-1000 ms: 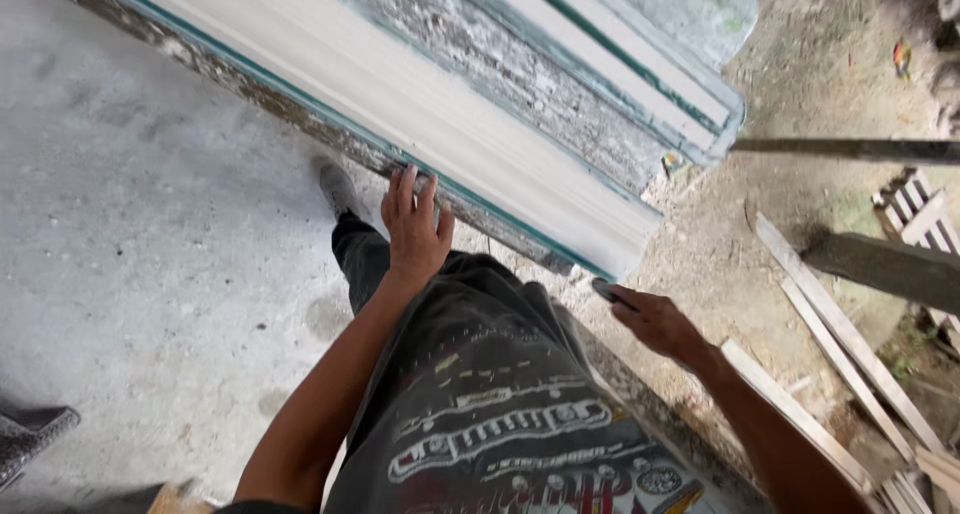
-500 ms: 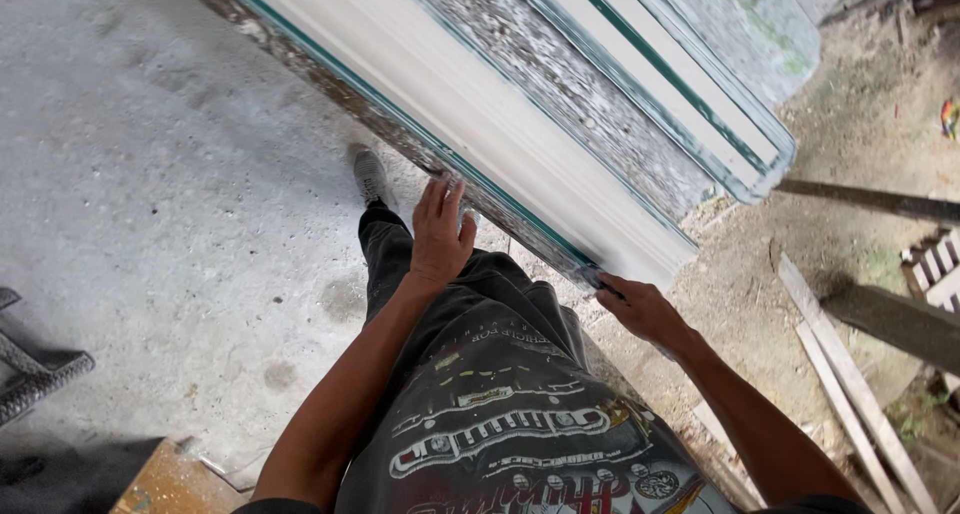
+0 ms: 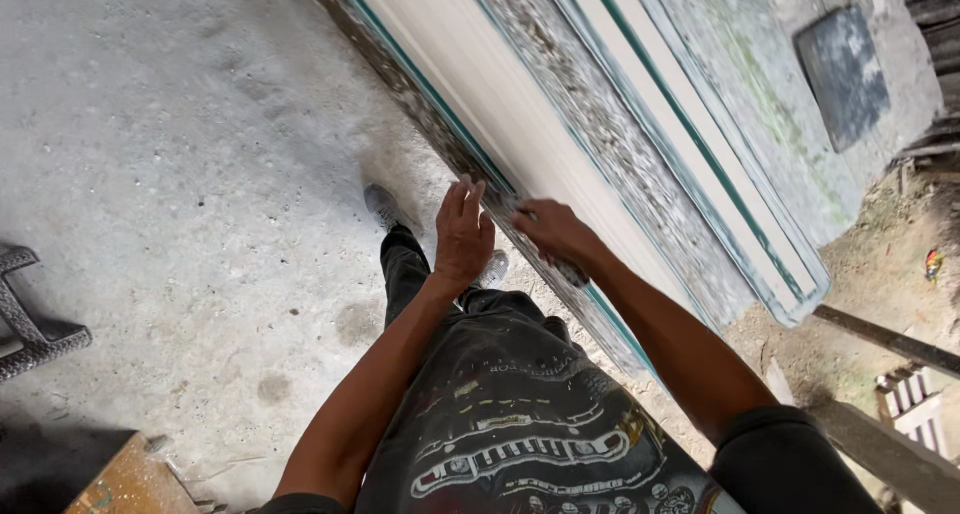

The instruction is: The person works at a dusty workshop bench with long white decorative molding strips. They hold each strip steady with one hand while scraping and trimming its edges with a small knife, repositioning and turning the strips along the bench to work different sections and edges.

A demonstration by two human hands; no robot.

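Panel stack (image 3: 560,124) leans on concrete floor (image 3: 150,174), not yet lifted. Left hand (image 3: 462,236) open, flat against edge; right hand (image 3: 555,232) curled over same edge.

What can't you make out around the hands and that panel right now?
- Right hand on the white panel, head view: its palm side is hidden, so a grip cannot be judged.
- Left hand: fingertips blurred at the panel's edge.
- Panel's far end: cut off by the top edge.
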